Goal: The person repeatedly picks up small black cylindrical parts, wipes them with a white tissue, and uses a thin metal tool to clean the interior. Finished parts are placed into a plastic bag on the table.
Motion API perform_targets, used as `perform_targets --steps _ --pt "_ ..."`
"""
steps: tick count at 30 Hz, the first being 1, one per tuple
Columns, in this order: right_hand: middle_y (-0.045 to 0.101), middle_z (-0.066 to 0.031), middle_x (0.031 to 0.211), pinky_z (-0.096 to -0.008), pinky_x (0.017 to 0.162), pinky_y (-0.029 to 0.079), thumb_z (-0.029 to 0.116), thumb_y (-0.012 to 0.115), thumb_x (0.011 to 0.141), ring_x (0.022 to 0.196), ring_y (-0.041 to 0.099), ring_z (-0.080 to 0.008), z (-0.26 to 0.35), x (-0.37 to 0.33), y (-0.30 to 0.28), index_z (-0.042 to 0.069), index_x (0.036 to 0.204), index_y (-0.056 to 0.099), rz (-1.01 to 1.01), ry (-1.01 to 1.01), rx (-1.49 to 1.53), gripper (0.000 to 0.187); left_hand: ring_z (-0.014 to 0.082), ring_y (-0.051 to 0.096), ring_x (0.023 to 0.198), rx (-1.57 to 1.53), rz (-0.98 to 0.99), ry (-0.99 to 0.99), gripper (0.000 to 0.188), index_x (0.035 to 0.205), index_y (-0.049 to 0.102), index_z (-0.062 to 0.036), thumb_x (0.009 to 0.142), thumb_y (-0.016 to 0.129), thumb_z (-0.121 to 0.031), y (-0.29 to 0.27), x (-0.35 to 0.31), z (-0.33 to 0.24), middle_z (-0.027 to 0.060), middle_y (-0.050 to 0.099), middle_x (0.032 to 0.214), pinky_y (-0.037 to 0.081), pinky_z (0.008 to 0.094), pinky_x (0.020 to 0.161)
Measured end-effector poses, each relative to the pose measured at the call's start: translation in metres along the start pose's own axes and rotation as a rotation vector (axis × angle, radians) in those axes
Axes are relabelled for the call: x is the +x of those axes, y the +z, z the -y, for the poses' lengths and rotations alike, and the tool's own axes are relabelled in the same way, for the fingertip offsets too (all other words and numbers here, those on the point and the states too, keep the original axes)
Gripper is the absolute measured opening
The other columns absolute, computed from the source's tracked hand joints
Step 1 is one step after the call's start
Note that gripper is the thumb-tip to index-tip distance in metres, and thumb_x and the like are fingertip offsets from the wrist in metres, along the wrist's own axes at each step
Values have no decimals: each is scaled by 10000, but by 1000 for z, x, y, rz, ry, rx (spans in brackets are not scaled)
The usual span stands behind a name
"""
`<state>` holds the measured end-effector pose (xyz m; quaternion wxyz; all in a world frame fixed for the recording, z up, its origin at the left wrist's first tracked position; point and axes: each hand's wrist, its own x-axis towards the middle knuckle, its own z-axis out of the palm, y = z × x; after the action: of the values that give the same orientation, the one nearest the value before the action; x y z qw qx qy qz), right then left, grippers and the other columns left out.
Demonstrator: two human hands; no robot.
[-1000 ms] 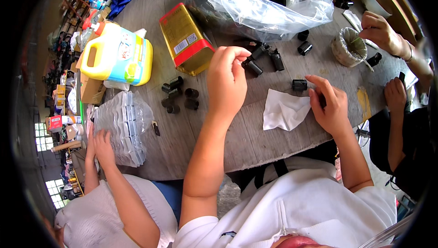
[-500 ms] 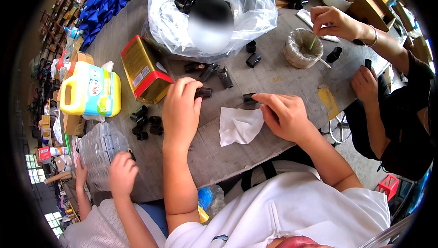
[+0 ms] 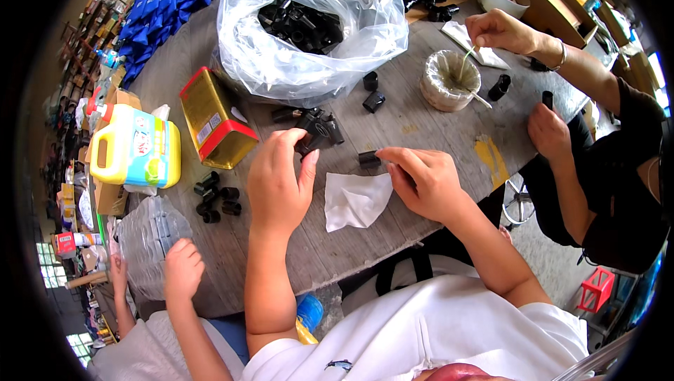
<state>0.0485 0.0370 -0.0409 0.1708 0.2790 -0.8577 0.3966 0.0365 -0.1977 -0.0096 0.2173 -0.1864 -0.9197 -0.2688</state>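
My left hand [image 3: 281, 188] is closed, its thumb and fingers pinching a short black plastic tube [image 3: 306, 144]. That tube overlaps a small cluster of loose black tubes [image 3: 333, 129] just beyond it, so its outline is partly hidden. To the right, my right hand [image 3: 427, 183] is closed too, with thumb and forefinger at the end of another black tube [image 3: 368, 160], which is close to the tabletop. Between my hands and a little nearer lies a crumpled white cloth [image 3: 358, 201], flat on the grey table [image 3: 302, 241].
A clear plastic bag [image 3: 239, 51] full of black tubes stands beyond my hands. At left are a gold-and-red tin [image 3: 214, 121], a yellow jug [image 3: 137, 146] and several tubes [image 3: 217, 195]. A co-worker's hand [image 3: 502, 32] holds a thin stick over a lined pot [image 3: 447, 93]; another co-worker's hand [image 3: 184, 269] is at left.
The view has shifted slightly. The tube in my left hand has turned and is now against the loose cluster. My right hand stays at its tube. The co-worker's stick has lifted a little at the pot.
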Motion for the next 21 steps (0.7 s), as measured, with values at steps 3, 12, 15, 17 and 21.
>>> perform_targets --steps 3,12,15,17,21 --pt "646 -60 769 -375 508 473 47 594 846 634 625 -268 0 -1 2 91 1062 598 -6 -2 -15 221 251 591 761 0 14 13 258 1095 560 -27 869 652 -112 0 -1 -4 110 601 947 483 343 705" --pt "617 -83 718 -387 513 462 45 616 827 600 609 -277 -2 -4 -3 77 1248 519 44 109 -33 433 288 612 820 53 36 68 299 1078 576 -60 810 699 -101 5 1 -9 104 618 954 486 375 720" --pt "572 -90 669 -369 501 441 20 607 822 548 571 -264 0 6 -4 72 1362 425 -110 272 95 573 311 619 842 50 23 88 295 1074 583 -62 808 703 -102 5 -1 -6 118 625 969 491 384 729" --pt "539 -88 643 -341 490 417 -11 593 815 509 525 -242 -1 22 -10 65 1375 421 -171 382 197 591 348 619 896 43 29 61 305 1078 585 -69 803 708 -119 6 -3 -3 129 628 980 495 408 752" --pt "498 -66 629 -301 482 378 -54 599 770 475 445 -197 41 35 -27 49 1151 623 105 161 171 395 345 615 892 10 20 48 312 1073 569 -88 796 700 -148 11 -3 -4 119 616 964 499 418 742"
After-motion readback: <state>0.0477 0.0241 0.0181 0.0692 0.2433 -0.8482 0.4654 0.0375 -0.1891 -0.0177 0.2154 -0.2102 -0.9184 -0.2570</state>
